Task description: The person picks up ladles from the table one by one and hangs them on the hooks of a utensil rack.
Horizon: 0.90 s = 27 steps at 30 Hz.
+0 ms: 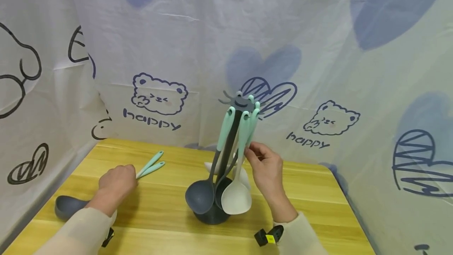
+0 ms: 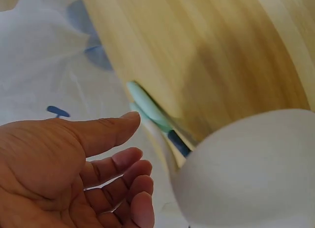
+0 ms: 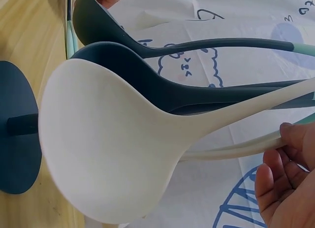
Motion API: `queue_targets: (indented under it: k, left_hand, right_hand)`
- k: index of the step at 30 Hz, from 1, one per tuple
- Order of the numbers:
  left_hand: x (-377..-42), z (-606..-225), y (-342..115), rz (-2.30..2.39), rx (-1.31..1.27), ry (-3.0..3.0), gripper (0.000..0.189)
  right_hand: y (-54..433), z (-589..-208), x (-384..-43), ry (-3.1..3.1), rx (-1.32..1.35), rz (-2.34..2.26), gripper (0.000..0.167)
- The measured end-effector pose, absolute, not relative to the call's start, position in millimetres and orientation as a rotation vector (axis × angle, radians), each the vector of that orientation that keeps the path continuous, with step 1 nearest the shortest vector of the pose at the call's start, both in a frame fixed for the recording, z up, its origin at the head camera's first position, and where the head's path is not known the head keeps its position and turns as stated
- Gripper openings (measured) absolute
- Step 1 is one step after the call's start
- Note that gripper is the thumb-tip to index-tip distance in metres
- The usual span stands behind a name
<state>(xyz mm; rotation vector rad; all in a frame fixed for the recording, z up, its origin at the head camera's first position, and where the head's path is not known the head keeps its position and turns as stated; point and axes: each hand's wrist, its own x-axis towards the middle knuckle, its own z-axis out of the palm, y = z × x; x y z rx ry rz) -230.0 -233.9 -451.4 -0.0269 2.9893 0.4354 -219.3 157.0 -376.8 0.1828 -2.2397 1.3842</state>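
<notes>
On the table, my left hand (image 1: 118, 186) is beside two mint-handled utensils; in the left wrist view, its thumb and loosely bent fingers hold nothing. One utensil is a white ladle (image 2: 246, 169), its bowl mostly behind my forearm in the head view; the other is a dark ladle (image 1: 69, 207). A dark utensil stand (image 1: 230, 145) rises at the table's middle, hung with several utensils, including a dark ladle (image 1: 199, 196) and a white ladle (image 1: 236, 198). My right hand (image 1: 265, 168) pinches the white stem (image 3: 236, 151) of a mint-handled utensil hanging there; its head is largely hidden behind the white ladle.
The stand's round dark base (image 1: 212, 216) rests on the wooden table (image 1: 159, 223). Curved empty hooks (image 1: 224, 99) stick out at its top left. A printed white sheet (image 1: 212, 50) hangs behind the table and along both sides.
</notes>
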Motion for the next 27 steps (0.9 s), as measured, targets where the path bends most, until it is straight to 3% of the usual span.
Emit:
queue_targets:
  k: [27]
  left_hand:
    - [-260,-490,-242,0.371,-0.034,2.979,0.009]
  right_hand:
    - [157,-378,-220,-2.249,0.155,1.419,0.012]
